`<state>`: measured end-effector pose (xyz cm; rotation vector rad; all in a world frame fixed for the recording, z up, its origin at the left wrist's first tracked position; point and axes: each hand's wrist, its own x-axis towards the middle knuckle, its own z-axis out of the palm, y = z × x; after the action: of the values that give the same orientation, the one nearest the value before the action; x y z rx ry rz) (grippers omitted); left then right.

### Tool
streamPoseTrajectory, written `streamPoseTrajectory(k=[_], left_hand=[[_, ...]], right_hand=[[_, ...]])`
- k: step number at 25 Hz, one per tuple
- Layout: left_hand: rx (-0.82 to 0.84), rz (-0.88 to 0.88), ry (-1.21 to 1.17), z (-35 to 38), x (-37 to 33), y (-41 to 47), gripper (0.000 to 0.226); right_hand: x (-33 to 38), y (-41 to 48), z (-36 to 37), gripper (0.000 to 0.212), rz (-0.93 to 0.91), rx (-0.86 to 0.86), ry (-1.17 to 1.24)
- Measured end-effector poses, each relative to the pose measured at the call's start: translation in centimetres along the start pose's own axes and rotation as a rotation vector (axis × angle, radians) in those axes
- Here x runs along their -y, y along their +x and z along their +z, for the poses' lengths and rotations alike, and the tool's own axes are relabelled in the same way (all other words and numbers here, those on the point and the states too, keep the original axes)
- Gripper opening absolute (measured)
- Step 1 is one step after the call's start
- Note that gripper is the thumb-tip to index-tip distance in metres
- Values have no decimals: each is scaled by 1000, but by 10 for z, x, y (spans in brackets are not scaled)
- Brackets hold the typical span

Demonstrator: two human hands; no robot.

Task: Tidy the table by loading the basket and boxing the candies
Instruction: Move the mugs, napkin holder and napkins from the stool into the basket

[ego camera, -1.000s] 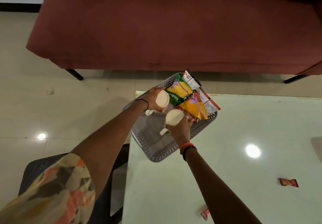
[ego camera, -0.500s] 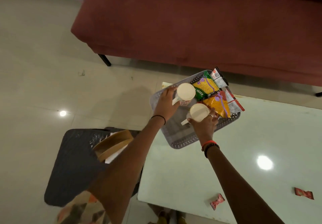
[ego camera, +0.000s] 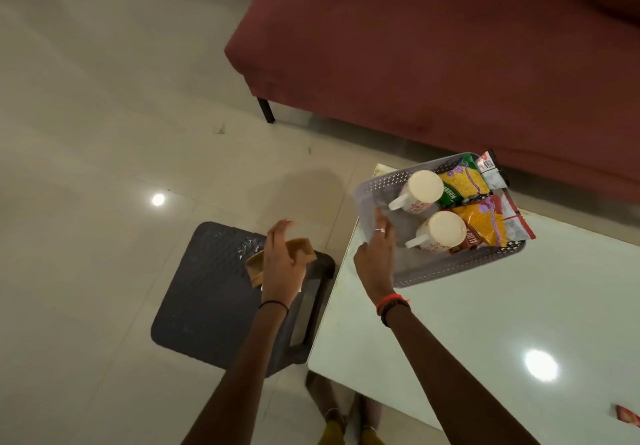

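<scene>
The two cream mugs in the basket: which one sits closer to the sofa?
The mug beside the green snack packet; the other mug lies nearer the person, against the orange packet.

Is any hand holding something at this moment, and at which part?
Nothing is held. The left hand is open above the brown box on the stool; the right hand is open beside the basket.

At right of centre I see the grey perforated basket [ego camera: 446, 266] holding two cream mugs [ego camera: 425, 186] and snack packets [ego camera: 485, 219]; a red candy [ego camera: 628, 422] lies at lower right.
</scene>
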<state>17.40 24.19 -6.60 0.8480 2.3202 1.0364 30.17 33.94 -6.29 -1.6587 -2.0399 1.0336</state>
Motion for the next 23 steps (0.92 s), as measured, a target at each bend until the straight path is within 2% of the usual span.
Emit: streamPoseTrajectory(k=[3,5,8,12,16,19,23], left_hand=[[228,-61,170,-30,39,-1,75],[350,-35,305,-39,61,-1,85],[398,-47,338,-46,82,4,85],[365,-159,168,-53,87,12,66],[384,-163,156,-60,86,18,56],[399,-110,172,-69,75,27,52],[460,50,206,-80,42,47,49]], right_hand=[[22,-9,28,80,-83,293,98],[29,-12,45,85,-207,467,13],[32,-15,69,89,-365,601,-162],[33,-16,87,75,-409,556,-274],[38,-14,89,65,-406,524,-295],[42,-15,78,56,-390,488,-256],[42,-9,48,51,-375,418,-226]])
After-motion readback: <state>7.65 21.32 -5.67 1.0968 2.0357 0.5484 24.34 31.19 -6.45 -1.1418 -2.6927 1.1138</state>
